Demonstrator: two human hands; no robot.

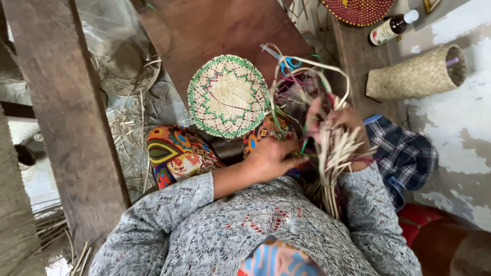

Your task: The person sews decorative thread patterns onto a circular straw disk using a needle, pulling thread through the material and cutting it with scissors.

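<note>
Dark wooden boards (215,30) and a peeling pale floor (460,128) lie below the seated person. Right hand (335,125) is closed around a bundle of pale straw strips (332,163), held right of centre over the lap; its long axis runs near to far, loose ends fanning out. Left hand (268,158) pinches strands at the bundle's base, though its fingertips are hidden. A round woven mat (227,96) rests just left. Blue-handled scissors (287,62) sit partly behind looping strands. A woven cylinder basket (417,74) lies on its side, well apart at far right, with open floor around it.
</note>
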